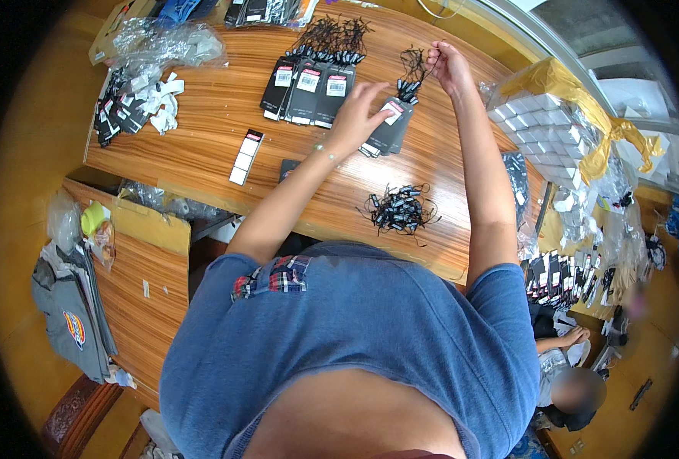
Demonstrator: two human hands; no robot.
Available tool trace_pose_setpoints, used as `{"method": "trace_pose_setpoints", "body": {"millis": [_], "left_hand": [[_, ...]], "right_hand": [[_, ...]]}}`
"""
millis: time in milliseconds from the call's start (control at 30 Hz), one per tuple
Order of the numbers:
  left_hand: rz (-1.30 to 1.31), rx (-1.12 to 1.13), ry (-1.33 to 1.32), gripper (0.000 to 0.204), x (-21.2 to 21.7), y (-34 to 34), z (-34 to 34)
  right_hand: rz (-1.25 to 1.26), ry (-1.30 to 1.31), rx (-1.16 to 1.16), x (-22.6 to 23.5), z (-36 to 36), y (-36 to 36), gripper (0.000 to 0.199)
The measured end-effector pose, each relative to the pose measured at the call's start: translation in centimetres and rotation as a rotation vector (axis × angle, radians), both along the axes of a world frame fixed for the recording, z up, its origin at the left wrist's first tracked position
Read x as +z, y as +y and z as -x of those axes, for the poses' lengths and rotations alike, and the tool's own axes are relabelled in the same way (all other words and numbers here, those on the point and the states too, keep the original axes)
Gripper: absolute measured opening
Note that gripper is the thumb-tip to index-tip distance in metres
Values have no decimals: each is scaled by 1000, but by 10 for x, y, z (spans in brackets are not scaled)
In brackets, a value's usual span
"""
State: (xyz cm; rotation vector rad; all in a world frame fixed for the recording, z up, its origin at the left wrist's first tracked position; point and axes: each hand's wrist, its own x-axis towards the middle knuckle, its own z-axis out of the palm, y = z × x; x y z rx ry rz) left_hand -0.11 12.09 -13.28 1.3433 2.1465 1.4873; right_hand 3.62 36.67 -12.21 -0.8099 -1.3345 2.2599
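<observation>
My left hand (358,116) has its fingers apart over a stack of black hang tags (391,138), the thumb touching the white sticker on the top one. At the stack's far end lie black cords with small dark toggles (408,90). My right hand (451,70) is raised just right of these cords, thumb and fingers pinched on a thin black cord (429,67). Left of my left hand are more stacks of black hang tags (306,93), their cords bunched beyond them. Closer to me sits a loose pile of black corded toggles (401,209).
A strip of white stickers (245,157) lies on the wooden table (202,126). Black and white tags (118,115) and clear plastic bags (175,46) occupy the left. At the right stands a carton of small white boxes (534,122). Another person (565,359) sits at lower right.
</observation>
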Motion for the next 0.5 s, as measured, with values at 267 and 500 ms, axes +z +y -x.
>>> {"method": "trace_pose_setpoints", "body": {"millis": [267,500], "left_hand": [[48,223,-212,40,7,-154,19],[195,340,-334,39,-9,-235,54]], "right_hand": [[-44,-345,9,-47,22,36,14],[-235,-610,-32,-62,30,47,11]]}}
